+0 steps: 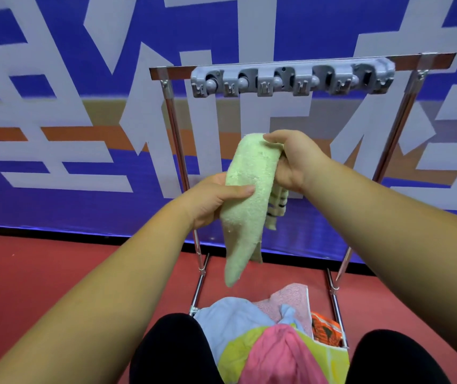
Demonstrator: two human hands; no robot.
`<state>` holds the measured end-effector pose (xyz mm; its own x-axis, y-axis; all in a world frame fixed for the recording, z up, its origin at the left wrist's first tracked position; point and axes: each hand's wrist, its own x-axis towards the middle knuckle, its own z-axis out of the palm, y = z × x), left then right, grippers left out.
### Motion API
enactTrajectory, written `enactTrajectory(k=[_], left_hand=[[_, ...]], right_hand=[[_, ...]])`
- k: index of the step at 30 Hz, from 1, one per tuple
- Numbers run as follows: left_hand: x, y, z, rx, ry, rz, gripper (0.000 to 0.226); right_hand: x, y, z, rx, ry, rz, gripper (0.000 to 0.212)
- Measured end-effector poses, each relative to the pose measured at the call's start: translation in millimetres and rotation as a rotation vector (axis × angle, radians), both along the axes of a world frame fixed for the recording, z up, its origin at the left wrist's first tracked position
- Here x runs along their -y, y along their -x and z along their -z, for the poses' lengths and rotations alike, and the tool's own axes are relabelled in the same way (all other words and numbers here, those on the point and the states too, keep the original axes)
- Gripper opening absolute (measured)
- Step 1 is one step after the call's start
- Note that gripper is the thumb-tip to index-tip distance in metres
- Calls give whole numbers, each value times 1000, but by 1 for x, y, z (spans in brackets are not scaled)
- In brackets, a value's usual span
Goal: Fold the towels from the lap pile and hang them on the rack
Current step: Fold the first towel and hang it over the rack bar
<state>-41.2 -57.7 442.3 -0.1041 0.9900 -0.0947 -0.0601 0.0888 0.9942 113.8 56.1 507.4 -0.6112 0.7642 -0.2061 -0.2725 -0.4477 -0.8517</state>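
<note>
A pale green towel (246, 200) hangs lengthwise in the air in front of the rack, with a striped end showing behind it. My right hand (291, 159) grips its top end, and my left hand (213, 198) pinches its middle from the left. The metal rack (171, 112) stands ahead, and a grey clip strip (291, 79) with several holders is fixed to its top bar. Nothing hangs on the rack. The lap pile (271, 336) of blue, pink, yellow-green and orange towels lies between my knees at the bottom.
A blue, white and orange banner wall (69, 120) stands right behind the rack. The floor (41, 273) is red. My black-clad knees (171, 347) frame the pile at the bottom edge.
</note>
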Motion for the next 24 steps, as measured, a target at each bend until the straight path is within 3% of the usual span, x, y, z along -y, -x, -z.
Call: enactTrajectory(k=[5,9,11,13,14,16,19,24], left_hand=[[-8,-11,-17,82,-80,-3,34],[-14,-16,-33,88,-41,-9,30],[-17,-17,-38,67,-12,-24,28],[-18,-16,-42,48,20,-41,29],[-18,-16,-45,39,34,-38,32],[-17,-14,-47,41,52,-19,37],[-14,-6,-49,59,72,24,38],[2,7,-61,139,101,25,31]], right_hand=[[-10,-7,11,-4,140,-2,46],[-20,-23,30,218,247,-5,44],[-20,-30,39,470,66,-90,42],[-15,-35,49,731,-269,-243,38],[-12,-36,52,773,-412,-295,43],[-6,-34,54,699,-600,-314,55],[-7,-22,57,478,-730,-138,33],[-2,-18,36,469,-872,39,43]])
